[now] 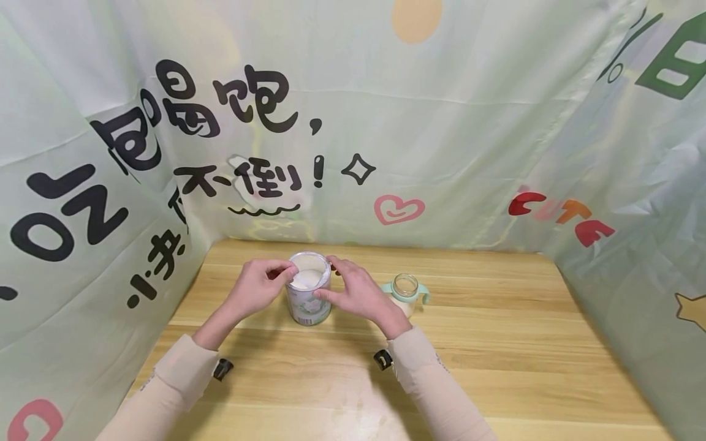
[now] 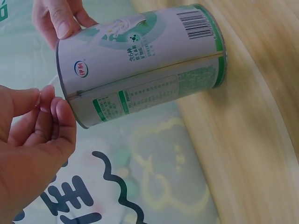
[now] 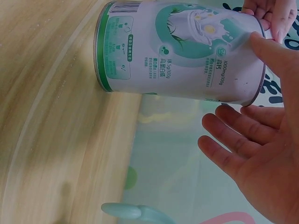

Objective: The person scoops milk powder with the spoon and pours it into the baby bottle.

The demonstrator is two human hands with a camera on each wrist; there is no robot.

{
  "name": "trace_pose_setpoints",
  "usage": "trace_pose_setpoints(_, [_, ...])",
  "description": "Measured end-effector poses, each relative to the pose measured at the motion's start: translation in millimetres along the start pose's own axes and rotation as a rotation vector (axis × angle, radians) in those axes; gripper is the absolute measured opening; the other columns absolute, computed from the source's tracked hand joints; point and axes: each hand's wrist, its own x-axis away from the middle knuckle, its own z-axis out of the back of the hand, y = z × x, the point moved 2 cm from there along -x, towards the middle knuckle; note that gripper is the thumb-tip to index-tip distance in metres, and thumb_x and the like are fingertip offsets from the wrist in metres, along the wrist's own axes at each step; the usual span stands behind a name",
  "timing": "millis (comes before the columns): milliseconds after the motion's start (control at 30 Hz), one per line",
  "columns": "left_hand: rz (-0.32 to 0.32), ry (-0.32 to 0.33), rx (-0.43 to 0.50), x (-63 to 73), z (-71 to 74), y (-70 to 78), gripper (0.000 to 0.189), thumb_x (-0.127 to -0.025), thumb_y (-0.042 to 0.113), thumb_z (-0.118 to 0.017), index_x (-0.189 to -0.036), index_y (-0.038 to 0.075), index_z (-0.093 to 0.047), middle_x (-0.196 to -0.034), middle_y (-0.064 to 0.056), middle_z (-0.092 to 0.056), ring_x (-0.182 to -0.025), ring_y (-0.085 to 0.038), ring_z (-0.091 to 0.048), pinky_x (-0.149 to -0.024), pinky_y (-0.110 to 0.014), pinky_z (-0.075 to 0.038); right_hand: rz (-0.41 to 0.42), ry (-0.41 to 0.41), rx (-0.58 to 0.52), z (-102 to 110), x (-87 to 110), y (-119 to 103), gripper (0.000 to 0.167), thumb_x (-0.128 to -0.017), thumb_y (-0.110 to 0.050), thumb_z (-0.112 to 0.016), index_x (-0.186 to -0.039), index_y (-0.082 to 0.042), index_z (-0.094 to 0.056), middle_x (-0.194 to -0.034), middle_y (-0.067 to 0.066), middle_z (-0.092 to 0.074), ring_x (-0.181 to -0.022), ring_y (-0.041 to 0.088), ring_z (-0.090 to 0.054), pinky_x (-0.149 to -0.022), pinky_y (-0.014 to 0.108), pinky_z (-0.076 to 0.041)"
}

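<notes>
A milk powder can point(image 1: 310, 306), white with green print, stands upright on the table, pale powder visible inside. Beside its rim, my left hand point(image 1: 259, 285) pinches thumb and fingertips together at what looks like a thin clear cover; the fingers largely hide it. My right hand point(image 1: 361, 291) holds the top of the can from the right, thumb on the near side and fingers behind. In the right wrist view the thumb presses the can's wall point(image 3: 187, 56), the lower fingers spread apart. The left wrist view shows the left fingertips point(image 2: 46, 95) close against the rim.
Just right of the right hand stands a baby bottle point(image 1: 405, 288) with mint-green handles and an uncapped mouth, partly hidden by the wrist. Printed fabric point(image 1: 441, 153) encloses the wooden table point(image 1: 496, 343) at the back and both sides.
</notes>
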Motion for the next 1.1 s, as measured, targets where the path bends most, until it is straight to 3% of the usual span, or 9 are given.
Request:
trace_pose_setpoints(200, [-0.018,-0.028,0.021,0.3,-0.8,2.0,0.014,-0.099,0.011,-0.074,-0.106,0.001,-0.081,-0.1,-0.013,-0.08,-0.08,-0.016,-0.066,-0.068,-0.023,-0.056,0.002,0.0,-0.011,1,0.0,0,0.082,-0.094,-0.051,-0.078,-0.156,-0.008,-0.047,-0.137,0.016,-0.067,-0.126,0.034,-0.066,-0.107,0.051,-0.055])
trace_pose_setpoints(333, [-0.002,0.012,0.02,-0.1,-0.4,1.1,0.015,-0.1,0.012,-0.074,-0.106,0.0,-0.081,-0.095,-0.012,-0.08,-0.077,-0.016,-0.066,-0.066,-0.022,-0.054,-0.003,-0.001,-0.009,1,0.1,0,0.082,-0.093,-0.05,-0.078,-0.156,-0.007,-0.047,-0.136,0.017,-0.067,-0.125,0.036,-0.066,-0.106,0.05,-0.055])
trace_pose_setpoints(500, [0.076,0.118,0.0,-0.5,3.4,-2.5,0.019,-0.102,0.016,-0.071,-0.106,0.0,-0.08,-0.085,-0.01,-0.077,-0.071,-0.013,-0.06,-0.06,-0.02,-0.049,-0.015,-0.005,-0.013,0,0.0,0,0.082,-0.093,-0.05,-0.079,-0.156,-0.009,-0.047,-0.136,0.017,-0.067,-0.125,0.037,-0.066,-0.106,0.051,-0.055])
trace_pose_setpoints(700, [0.168,0.195,-0.01,-0.8,9.4,-5.4,0.021,-0.104,0.017,-0.068,-0.109,0.0,-0.079,-0.088,-0.014,-0.078,-0.073,-0.013,-0.061,-0.06,-0.019,-0.048,-0.008,-0.001,0.006,-1,0.1,1,0.08,-0.093,-0.051,-0.078,-0.155,-0.01,-0.048,-0.137,0.015,-0.067,-0.124,0.031,-0.067,-0.106,0.049,-0.056])
trace_pose_setpoints(1000, [0.262,0.252,0.046,-2.5,13.9,-7.1,0.024,-0.105,0.017,-0.067,-0.112,-0.003,-0.078,-0.092,-0.019,-0.079,-0.075,-0.009,-0.067,-0.061,-0.016,-0.053,0.008,0.005,0.009,0,-0.3,0,0.078,-0.093,-0.05,-0.079,-0.154,-0.011,-0.049,-0.135,0.015,-0.068,-0.123,0.033,-0.067,-0.105,0.049,-0.056])
trace_pose_setpoints(1100, [0.266,0.255,0.058,-2.7,15.0,-7.1,0.024,-0.104,0.017,-0.067,-0.113,-0.004,-0.078,-0.092,-0.019,-0.079,-0.075,-0.007,-0.067,-0.062,-0.016,-0.054,0.012,0.004,0.008,0,-0.3,0,0.078,-0.093,-0.049,-0.079,-0.154,-0.011,-0.049,-0.136,0.014,-0.068,-0.123,0.033,-0.067,-0.105,0.049,-0.056])
